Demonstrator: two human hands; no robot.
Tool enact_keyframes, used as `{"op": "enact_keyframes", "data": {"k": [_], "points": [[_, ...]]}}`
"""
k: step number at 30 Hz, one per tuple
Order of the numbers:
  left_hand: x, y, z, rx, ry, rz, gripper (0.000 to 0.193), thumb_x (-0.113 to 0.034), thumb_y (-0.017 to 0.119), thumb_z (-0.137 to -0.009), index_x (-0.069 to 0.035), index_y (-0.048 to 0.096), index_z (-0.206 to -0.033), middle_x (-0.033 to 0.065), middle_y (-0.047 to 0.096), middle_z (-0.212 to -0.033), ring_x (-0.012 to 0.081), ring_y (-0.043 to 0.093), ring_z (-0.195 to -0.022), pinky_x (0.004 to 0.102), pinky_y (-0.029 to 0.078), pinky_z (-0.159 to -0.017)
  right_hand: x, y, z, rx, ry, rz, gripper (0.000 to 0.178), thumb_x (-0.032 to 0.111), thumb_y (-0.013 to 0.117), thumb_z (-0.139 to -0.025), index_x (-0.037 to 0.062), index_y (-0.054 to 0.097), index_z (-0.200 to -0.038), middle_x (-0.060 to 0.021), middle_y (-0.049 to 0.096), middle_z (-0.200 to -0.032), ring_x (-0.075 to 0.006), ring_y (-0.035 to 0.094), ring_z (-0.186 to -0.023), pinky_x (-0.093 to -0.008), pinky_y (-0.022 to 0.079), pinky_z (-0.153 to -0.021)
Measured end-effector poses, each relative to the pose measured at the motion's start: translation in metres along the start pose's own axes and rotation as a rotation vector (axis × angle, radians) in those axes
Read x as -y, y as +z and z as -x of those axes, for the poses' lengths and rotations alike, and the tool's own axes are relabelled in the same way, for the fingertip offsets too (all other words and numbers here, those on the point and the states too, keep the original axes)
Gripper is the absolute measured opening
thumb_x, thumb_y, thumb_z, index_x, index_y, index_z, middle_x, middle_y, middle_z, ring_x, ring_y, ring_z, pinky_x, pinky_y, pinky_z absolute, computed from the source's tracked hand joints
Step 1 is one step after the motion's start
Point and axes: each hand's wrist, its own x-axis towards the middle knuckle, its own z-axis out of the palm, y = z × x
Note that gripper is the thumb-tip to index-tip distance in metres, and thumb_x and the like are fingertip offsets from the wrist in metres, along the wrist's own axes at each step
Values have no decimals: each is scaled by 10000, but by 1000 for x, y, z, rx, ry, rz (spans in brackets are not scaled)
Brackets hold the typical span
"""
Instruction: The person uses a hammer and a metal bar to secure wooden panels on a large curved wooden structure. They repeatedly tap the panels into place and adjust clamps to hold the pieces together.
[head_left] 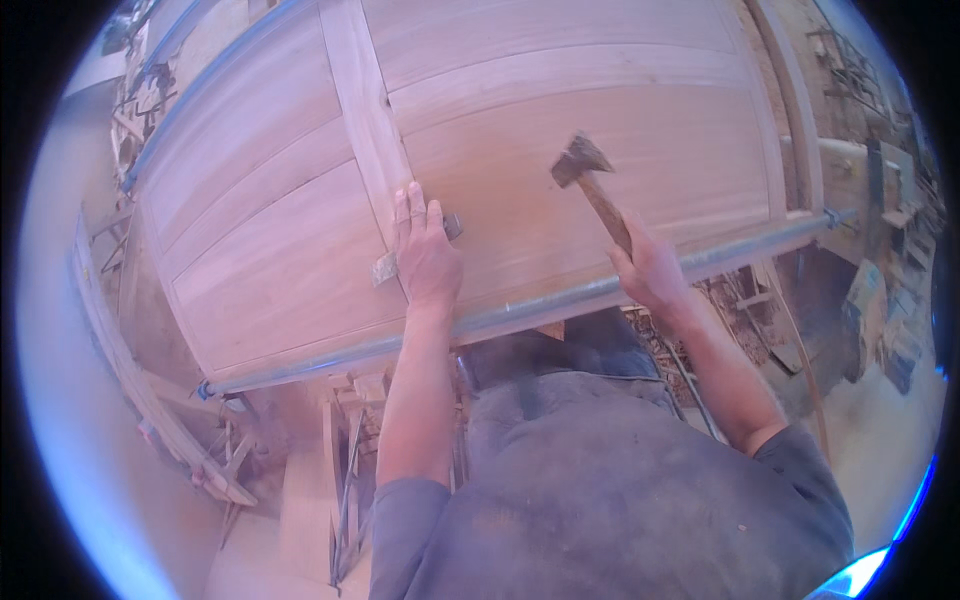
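A large pale wooden panelled frame (600, 150), perhaps a door, lies flat in front of me. My right hand (655, 268) is closed round the wooden handle of a hammer (605, 205). The hammer's dark, broad head is slightly blurred over the right panel. My left hand (430, 255) lies on the middle rail (365, 110) near its close end, fingers stretched out along it. Under this palm is a small block-like piece (385, 268); it sticks out at the left, and a dark end shows at the right. Its middle is hidden.
A long metal bar clamp (540, 305) runs along the frame's near edge, and another blue bar (215, 60) along its far left. Wood scraps and shavings (730, 315) lie below at the right. A curved wooden piece (165, 420) stands at the left.
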Motion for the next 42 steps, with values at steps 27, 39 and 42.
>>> {"op": "enact_keyframes", "data": {"k": [27,39,42], "points": [[82,-94,-55,171,-614,780,429,-271,658,-1049,-22,643,-1398,73,756,-1204,121,662,-1054,290,533,-907,-22,5,-119,269,-170,261,255,158,573,-977,51,518,-1202,-268,692,-999,-505,673,-859,-596,522,-726],[83,-111,-105,41,-476,1349,467,-252,687,-1014,39,619,-1373,158,698,-1323,268,695,-1161,407,613,-971,10,-15,-121,296,117,78,204,98,612,-901,9,566,-1079,-259,651,-899,-466,638,-925,-514,485,-801],[89,-109,-130,126,-366,1335,328,-103,649,-1023,8,663,-1331,163,704,-1303,291,696,-1153,433,589,-994,15,-16,-118,261,134,-8,205,115,638,-885,8,575,-1048,-260,630,-862,-462,633,-852,-513,479,-763]]}}
